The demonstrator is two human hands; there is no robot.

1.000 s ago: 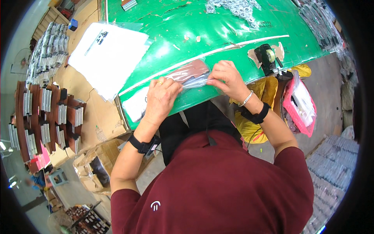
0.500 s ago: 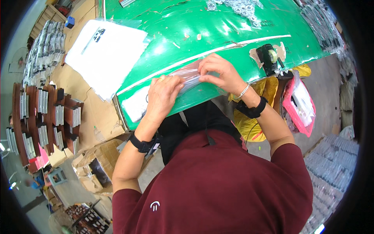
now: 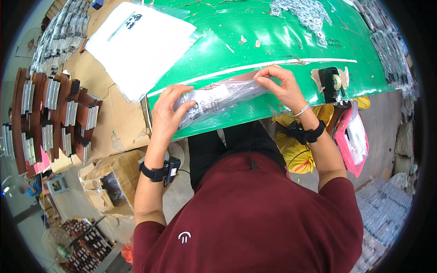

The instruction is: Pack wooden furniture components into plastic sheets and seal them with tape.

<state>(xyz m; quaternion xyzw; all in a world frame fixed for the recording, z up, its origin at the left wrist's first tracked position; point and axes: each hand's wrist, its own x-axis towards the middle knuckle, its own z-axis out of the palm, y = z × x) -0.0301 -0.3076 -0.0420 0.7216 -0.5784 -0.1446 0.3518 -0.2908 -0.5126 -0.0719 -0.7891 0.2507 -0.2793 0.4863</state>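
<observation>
Glossy green tabletop (image 3: 246, 54) bears a clear bag (image 3: 218, 99), brown cardboard (image 3: 119, 120) alongside

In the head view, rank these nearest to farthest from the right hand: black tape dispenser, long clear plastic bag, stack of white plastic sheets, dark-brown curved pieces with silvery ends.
1. Clear plastic bag: pinched by the right hand.
2. Tape dispenser: to that hand's right.
3. White sheets: upper left.
4. Brown pieces: far left.

- Brown piece (image 3: 246, 76): outline partly obscured by clear bag (image 3: 227, 96)
- Bag's left end: partly behind left hand (image 3: 168, 110)
- Small packets (image 3: 310, 17): cut by top edge
- Carton (image 3: 132, 169): contents indistinct
</observation>
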